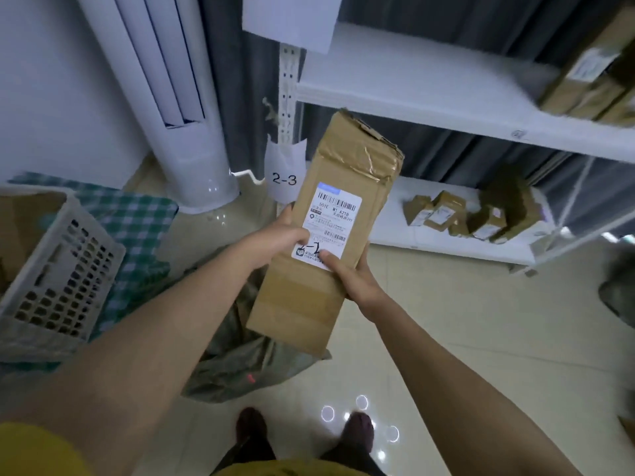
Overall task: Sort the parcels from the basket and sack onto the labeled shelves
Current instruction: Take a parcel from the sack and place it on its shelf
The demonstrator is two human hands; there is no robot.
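Cardboard parcel (326,231) between both hands

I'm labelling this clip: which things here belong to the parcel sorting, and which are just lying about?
Job: long parcel in left hand and right hand; basket; sack; 2-3 tag; shelves.
Lying about: standing air conditioner; checked cloth.

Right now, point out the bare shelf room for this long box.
Upper shelf: bare from the left post to the stacked boxes at right. Lower shelf: bare strip beside the 2-3 tag; small parcels crowd its middle and right.
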